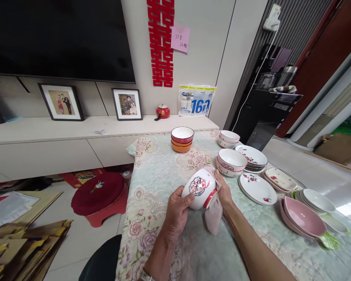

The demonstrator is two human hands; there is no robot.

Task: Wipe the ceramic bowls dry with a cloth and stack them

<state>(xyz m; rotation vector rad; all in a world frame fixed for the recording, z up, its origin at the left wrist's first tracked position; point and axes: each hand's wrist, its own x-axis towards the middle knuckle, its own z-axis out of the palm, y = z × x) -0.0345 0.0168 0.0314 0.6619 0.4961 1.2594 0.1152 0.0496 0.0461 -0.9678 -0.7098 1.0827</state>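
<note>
A white bowl (198, 188) with a red-and-black printed pattern is tipped on its side above the table, its red-banded foot turned toward the lower right. Gripping its left side is my left hand (178, 208), thumb on the outer wall. On the other side, my right hand (224, 193) is closed on a pale pink cloth (213, 218) pressed against the bowl near its foot. The cloth's loose end hangs below the bowl. Part of the right fingers is hidden behind bowl and cloth.
On the flowered tablecloth (152, 179) stand stacked red and orange bowls (182, 140), white bowls (231, 160), flowered plates (257, 188), rectangular dishes (280, 179) and pink leaf-shaped dishes (304, 218). A red stool (99, 195) is left of the table. A white cabinet (105, 128) runs behind.
</note>
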